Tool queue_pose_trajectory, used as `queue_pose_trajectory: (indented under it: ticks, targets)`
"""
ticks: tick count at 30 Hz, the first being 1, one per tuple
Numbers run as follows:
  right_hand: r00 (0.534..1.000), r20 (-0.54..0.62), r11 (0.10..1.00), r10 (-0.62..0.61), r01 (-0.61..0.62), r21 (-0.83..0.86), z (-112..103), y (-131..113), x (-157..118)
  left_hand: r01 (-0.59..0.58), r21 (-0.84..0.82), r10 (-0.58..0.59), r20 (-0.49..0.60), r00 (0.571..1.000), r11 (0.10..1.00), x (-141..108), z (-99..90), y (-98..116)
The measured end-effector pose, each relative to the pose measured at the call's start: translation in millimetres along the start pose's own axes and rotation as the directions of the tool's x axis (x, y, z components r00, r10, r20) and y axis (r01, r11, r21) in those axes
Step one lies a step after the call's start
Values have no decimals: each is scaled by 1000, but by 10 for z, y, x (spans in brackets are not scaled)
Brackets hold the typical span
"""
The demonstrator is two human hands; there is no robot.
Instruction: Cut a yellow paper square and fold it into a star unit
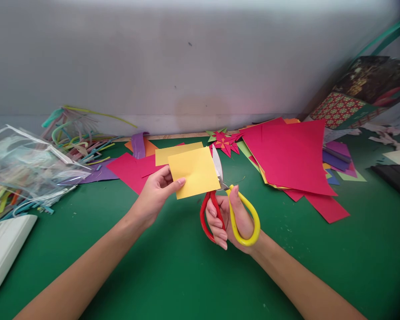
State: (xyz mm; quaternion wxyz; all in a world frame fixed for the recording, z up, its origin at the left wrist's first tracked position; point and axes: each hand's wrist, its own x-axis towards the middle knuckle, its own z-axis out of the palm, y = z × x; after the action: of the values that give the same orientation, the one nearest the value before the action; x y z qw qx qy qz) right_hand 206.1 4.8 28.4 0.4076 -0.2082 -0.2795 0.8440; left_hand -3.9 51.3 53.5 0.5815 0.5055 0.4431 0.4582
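Between thumb and fingers, my left hand (158, 191) pinches a yellow square of paper (195, 172) by its lower left side. My right hand (233, 218) is wrapped in the handles of a pair of scissors (246, 222), one handle red and the other yellow. The scissor blades point away from me at the paper's right edge, one blade showing beside it and the other partly hidden. Behind the square lies another yellow piece of paper (162, 156). Further back sits a red and green cut-paper flower (225, 141).
Red paper sheets (290, 155) are stacked at the right, near a dark object (393, 182) and a patterned bag (343, 109). More red paper (130, 171) lies left of centre. A clear plastic bag (26, 155), colourful strips (76, 133) and a white object (10, 249) occupy the left.
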Motion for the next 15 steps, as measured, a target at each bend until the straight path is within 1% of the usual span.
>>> queue_pose_trajectory:
  ticks: [9, 15]
  targets:
    - [999, -38, 1000, 10, -11, -29, 15, 3, -6, 9, -12, -9, -11, 1000, 1000, -7, 26, 20]
    - [999, -48, 1000, 16, -17, -11, -5, 14, -5, 16, -3, -16, -20, 1000, 1000, -10, 30, 9]
